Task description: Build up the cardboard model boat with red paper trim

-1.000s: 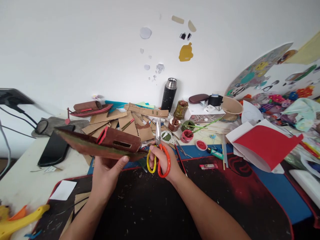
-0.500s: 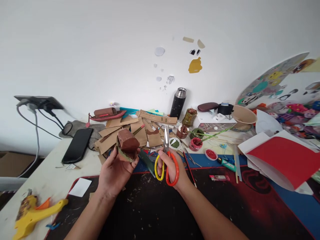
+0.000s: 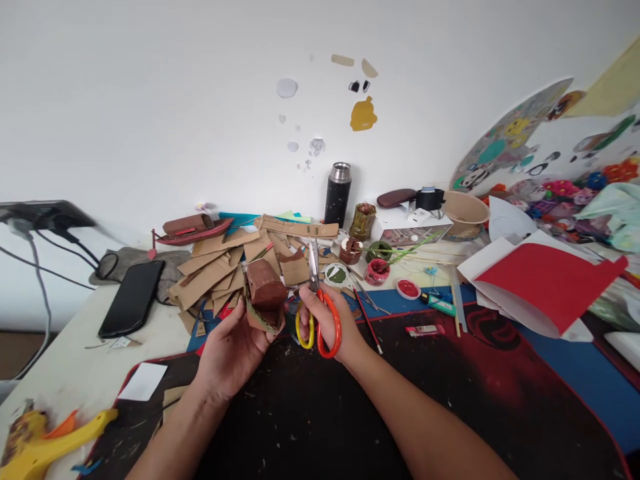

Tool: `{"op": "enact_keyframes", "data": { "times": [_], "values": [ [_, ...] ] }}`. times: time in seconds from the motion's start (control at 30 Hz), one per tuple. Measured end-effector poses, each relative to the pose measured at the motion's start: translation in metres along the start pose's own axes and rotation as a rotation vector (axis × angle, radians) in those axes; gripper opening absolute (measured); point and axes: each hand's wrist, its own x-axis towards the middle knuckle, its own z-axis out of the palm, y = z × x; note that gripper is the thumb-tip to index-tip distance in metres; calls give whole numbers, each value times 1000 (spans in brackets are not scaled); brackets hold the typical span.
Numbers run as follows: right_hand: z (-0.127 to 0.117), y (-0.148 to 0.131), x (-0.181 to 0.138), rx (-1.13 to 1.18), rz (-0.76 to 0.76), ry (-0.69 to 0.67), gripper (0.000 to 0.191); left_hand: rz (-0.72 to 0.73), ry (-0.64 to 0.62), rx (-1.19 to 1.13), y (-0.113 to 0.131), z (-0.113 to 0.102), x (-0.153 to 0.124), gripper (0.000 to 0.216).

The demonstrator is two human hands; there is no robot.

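Note:
My left hand (image 3: 231,353) is closed around a brown and green painted cardboard boat (image 3: 263,297), held end-on so that its brown cabin faces me. My right hand (image 3: 327,327) grips scissors (image 3: 316,313) with yellow and orange handles; the closed blades point up and away, right beside the boat. Both hands hover over a black and red desk mat (image 3: 350,407).
Cardboard strips (image 3: 220,270) pile up behind the hands, with a second red boat model (image 3: 193,229), a black flask (image 3: 339,192), paint pots (image 3: 376,271) and brushes. A phone (image 3: 133,297) lies left, red paper (image 3: 545,283) right, a yellow glue gun (image 3: 55,443) at lower left.
My left hand has turned the boat from lying sideways across the view to pointing end-on at me. The scissors stay in my right hand, close beside it.

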Motion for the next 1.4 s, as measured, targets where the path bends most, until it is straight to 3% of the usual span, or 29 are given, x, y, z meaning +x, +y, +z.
{"op": "enact_keyframes", "data": {
  "times": [0.37,0.63,0.97,1.4],
  "values": [
    [-1,6,3,-54,3,-48,68,-48,-57,26,-4,7,-3,14],
    [-2,1,3,-42,-18,-36,67,-56,-100,82,-3,-3,1,22],
    [-2,-2,3,-50,-62,-7,64,8,-15,107,-12,1,5,43],
    [-9,4,10,-39,-54,-26,60,82,18,244,-17,3,3,37]
  ]
}}
